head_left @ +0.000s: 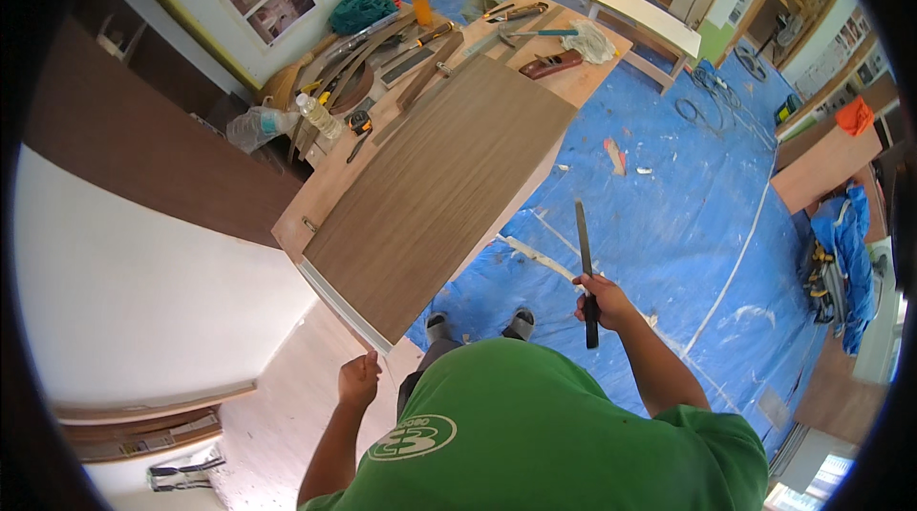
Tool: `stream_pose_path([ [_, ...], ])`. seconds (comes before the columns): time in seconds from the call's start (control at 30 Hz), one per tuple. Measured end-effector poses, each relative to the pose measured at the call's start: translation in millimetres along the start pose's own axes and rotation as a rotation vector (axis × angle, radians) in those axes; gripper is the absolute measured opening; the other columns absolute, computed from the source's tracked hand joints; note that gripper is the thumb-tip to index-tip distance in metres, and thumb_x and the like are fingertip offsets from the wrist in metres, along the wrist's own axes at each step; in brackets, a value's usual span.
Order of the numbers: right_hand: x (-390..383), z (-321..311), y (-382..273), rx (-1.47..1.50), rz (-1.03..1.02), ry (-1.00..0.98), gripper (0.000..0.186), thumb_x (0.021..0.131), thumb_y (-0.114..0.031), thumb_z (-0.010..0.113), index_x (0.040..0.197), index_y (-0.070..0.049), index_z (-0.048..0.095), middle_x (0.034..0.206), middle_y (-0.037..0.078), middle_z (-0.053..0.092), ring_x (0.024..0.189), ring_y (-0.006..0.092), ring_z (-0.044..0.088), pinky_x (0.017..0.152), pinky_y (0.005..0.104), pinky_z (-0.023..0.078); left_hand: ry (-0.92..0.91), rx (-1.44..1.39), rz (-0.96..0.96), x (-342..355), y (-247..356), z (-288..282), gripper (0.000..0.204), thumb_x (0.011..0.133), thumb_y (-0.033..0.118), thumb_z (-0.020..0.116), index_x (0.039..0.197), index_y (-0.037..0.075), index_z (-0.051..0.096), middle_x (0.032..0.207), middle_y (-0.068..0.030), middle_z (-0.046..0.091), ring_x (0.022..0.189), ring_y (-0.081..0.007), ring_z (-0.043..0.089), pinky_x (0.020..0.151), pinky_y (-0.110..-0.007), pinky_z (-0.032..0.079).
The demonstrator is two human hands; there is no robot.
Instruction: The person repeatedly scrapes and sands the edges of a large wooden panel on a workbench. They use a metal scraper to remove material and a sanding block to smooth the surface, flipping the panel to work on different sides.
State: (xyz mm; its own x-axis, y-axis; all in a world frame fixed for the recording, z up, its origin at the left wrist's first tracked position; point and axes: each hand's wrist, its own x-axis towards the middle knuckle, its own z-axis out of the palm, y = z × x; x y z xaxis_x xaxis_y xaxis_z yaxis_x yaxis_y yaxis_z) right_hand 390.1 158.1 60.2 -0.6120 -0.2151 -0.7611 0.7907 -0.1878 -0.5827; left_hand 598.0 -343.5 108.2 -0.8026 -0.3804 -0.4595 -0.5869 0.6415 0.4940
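Note:
My right hand (604,303) is wrapped round the black handle of a long flat file (584,236), its blade pointing up and away from me over the floor. Curled closed, my left hand (359,379) is just off the near corner of a wood-grain panel (444,196), with nothing visible in it. That brown panel lies flat on a wooden worktable (304,208). Along the panel's near end runs a pale edge strip (344,308). The file does not touch the panel.
On the table's far part lie a hand plane (551,64), a hammer (540,32), a tape measure (359,121) and a plastic bottle (318,117). An orange drink bottle (420,3) stands behind. Blue sheeting (688,253) covers the floor; a low bench (642,18) and cables (712,91) are farther off.

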Motion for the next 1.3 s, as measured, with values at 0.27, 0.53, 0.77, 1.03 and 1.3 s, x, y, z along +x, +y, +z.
stream_pose_path([
  [0.27,-37,71,-2,-0.005,-0.103,-0.050,0.016,0.102,-0.021,0.063,0.099,-0.007,0.057,0.072,0.005,0.056,0.056,0.0188,0.058,0.051,0.0345,0.049,-0.163,0.001,0.864,59,124,24,0.040,0.094,0.010,0.060,0.133,-0.002,0.059,0.159,-0.0306,0.037,0.136,-0.0419,0.051,0.119,-0.048,0.035],
  [0.53,-121,133,30,-0.130,-0.195,0.096,0.017,0.094,-0.010,0.068,0.105,-0.003,0.056,0.068,0.004,0.054,0.052,0.0176,0.057,0.046,0.0326,0.047,-0.411,-0.022,1.589,78,238,69,0.049,0.092,0.008,0.064,0.141,0.012,0.056,0.161,-0.0163,0.042,0.149,-0.0329,0.040,0.123,-0.052,0.030],
  [0.77,-194,174,86,0.090,-0.191,0.191,0.018,0.087,-0.005,0.067,0.102,-0.004,0.057,0.067,0.003,0.054,0.050,0.0166,0.057,0.045,0.0301,0.045,-0.469,0.206,1.983,64,242,100,0.079,0.084,-0.003,0.059,0.156,0.026,0.043,0.167,-0.0050,0.036,0.155,-0.0275,0.032,0.126,-0.050,0.026],
  [1.03,-240,148,135,0.286,-0.190,0.226,0.011,0.089,-0.004,0.065,0.097,-0.005,0.058,0.065,0.004,0.053,0.048,0.0159,0.056,0.042,0.0304,0.045,-0.377,0.476,1.007,89,219,168,0.080,0.085,0.006,0.060,0.160,0.008,0.032,0.166,-0.0191,0.031,0.154,-0.0393,0.029,0.124,-0.057,0.023],
  [1.3,-220,72,138,0.253,-0.142,0.066,0.007,0.090,-0.005,0.062,0.095,-0.004,0.056,0.065,0.005,0.054,0.049,0.0169,0.058,0.043,0.0316,0.047,-0.494,0.469,1.950,-5,253,171,0.080,0.080,0.002,0.059,0.157,0.014,0.039,0.165,-0.0118,0.036,0.154,-0.0306,0.031,0.125,-0.057,0.022],
])
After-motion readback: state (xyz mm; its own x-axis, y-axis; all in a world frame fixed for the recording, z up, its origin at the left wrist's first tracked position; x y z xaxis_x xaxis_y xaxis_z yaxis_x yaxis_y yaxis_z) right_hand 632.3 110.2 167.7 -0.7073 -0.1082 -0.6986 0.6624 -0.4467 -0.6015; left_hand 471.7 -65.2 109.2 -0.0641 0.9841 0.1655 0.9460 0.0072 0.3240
